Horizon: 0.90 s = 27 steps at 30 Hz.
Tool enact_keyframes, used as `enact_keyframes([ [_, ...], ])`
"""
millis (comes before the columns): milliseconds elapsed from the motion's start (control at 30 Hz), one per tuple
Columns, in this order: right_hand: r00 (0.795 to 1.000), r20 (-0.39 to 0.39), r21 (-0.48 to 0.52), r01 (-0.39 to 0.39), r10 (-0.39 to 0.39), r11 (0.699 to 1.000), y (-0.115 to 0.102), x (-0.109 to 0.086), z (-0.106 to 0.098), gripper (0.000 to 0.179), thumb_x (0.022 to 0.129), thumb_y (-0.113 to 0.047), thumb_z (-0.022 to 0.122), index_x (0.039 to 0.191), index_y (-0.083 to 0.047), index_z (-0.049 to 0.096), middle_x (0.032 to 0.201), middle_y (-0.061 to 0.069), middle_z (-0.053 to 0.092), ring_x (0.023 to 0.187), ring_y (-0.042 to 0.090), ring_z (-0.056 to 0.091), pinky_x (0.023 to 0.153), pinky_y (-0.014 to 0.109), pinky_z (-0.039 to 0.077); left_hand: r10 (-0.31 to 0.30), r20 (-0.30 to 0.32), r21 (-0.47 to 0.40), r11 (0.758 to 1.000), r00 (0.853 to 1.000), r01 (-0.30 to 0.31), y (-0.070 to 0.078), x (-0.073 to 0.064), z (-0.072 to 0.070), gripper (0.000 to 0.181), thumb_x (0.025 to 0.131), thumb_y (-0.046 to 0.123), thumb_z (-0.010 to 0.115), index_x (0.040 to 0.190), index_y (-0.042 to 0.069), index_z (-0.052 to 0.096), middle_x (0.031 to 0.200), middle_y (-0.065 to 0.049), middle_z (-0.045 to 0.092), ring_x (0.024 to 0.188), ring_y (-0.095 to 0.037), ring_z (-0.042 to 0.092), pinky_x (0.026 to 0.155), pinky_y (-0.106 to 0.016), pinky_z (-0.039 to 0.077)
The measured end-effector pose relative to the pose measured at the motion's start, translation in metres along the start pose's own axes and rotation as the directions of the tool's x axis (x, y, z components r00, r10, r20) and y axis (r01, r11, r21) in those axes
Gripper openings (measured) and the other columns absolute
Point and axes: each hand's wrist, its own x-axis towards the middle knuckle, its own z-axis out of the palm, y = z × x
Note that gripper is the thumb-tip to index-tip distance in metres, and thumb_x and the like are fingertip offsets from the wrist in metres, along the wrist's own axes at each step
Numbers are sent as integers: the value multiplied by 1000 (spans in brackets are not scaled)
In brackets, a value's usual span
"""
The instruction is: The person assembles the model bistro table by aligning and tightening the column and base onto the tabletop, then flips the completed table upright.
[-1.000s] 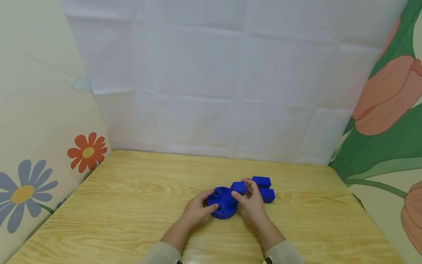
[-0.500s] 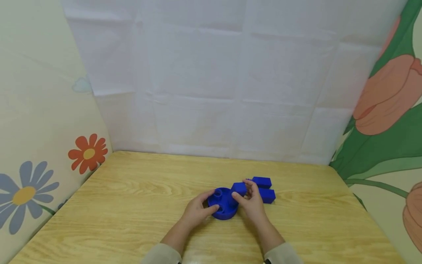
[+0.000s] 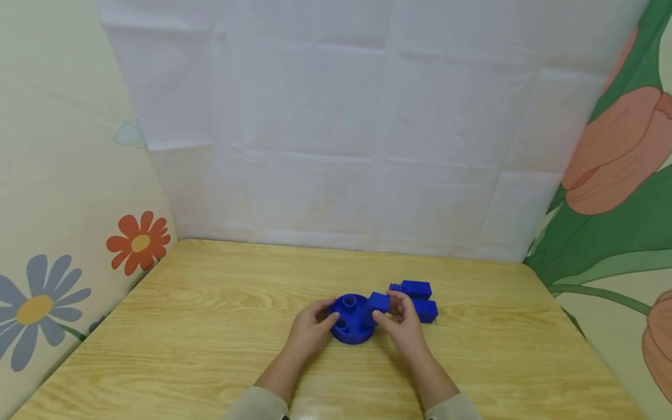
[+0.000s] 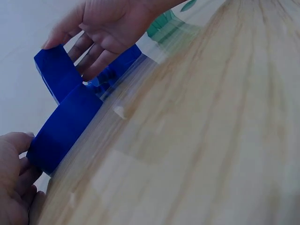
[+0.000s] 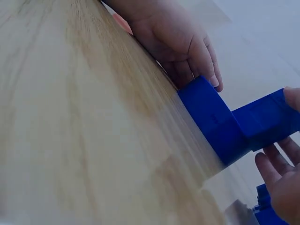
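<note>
Your right hand [image 3: 406, 330] holds the standing block [image 3: 379, 301] between thumb and fingers; your left hand [image 3: 307, 332] grips the dish [image 3: 353, 339], thumb over the rim, fingers round the outer wall.

Creased white cloth [image 3: 299, 116] at the back, wood-grain table [image 3: 173, 326] below it. Dish sits on the table between your hands.

Change versus half a second ago: dish has turned clockwise as seen from above and slid slightly away from you; your left hand went with it. Standing block is in nearly the same spot, rising from the right side of the dish. Looks like a twist between dish and block rather than a lift; seating looks unfinished, but the joint is hidden, so can't confirm.

Two loose blocks lie past your right hand, unmoved: the far loose block [image 3: 417, 289] and the near loose block [image 3: 426, 311], whose left end your hand hides.

Smallest: two sockets show vacant in the dish, far socket [image 3: 349, 301] and near socket [image 3: 342, 325], plus a ribbed end [image 3: 395, 287] on the far loose block.
</note>
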Motion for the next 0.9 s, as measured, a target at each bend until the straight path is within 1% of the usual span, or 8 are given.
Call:
enact_keyframes([
  [133,995,-39,11,97,-97,995,1,0,-9,48,90,-7,68,133,2,47,129,22,58,119,23,55,97,22,47,-6,-39,-6,1000,999,6,4,-1,2,35,94,13,63,125,-3,63,125,-23,65,116,-36,62,102,-47,48],
  [267,956,-204,-17,211,-210,977,2,3,-26,37,90,0,65,125,7,53,123,25,59,108,7,58,92,15,48,73,-147,-19,997,986,-77,14,-1,9,34,92,13,65,123,-2,65,123,-21,65,120,-36,59,106,-51,43],
  [333,937,-280,-70,196,-207,978,3,5,-38,36,91,-4,65,124,5,55,123,22,60,108,6,57,95,18,47,118,-193,-31,991,974,-127,21,-2,17,32,90,11,67,120,-2,66,120,-20,66,117,-35,59,104,-50,44],
  [400,934,-315,-101,145,-170,984,6,7,-51,40,92,-8,66,128,2,54,127,20,59,116,15,56,102,27,44,142,-197,-78,984,970,-160,28,-3,25,33,88,10,70,119,-3,66,118,-20,66,114,-35,60,102,-49,45],
  [533,965,-259,-150,6,-46,989,15,11,-71,56,91,-15,68,140,0,44,143,23,47,134,35,42,114,47,33,137,-100,-97,984,986,-147,36,-3,41,45,86,18,75,125,0,62,123,-21,63,116,-36,59,102,-52,46],
  [633,983,-182,-220,-78,38,972,20,14,-76,65,90,-18,71,144,-1,39,149,26,39,139,43,35,116,53,30,103,-35,-60,993,994,-105,41,-1,52,58,82,27,79,130,2,57,128,-18,60,121,-34,56,103,-52,45],
  [733,988,-128,-283,-124,90,951,26,15,-78,70,88,-19,73,146,-2,37,152,27,36,141,45,33,115,53,31,73,-32,-40,996,997,-74,45,0,61,62,80,30,81,129,3,56,127,-13,60,120,-31,56,103,-50,46],
  [900,989,-111,-303,-132,102,944,30,16,-78,70,87,-15,73,145,-3,36,151,26,38,141,44,34,116,51,31,61,-64,-35,997,996,-64,48,3,69,48,81,27,80,119,7,59,119,-9,61,113,-25,57,100,-46,47],
])
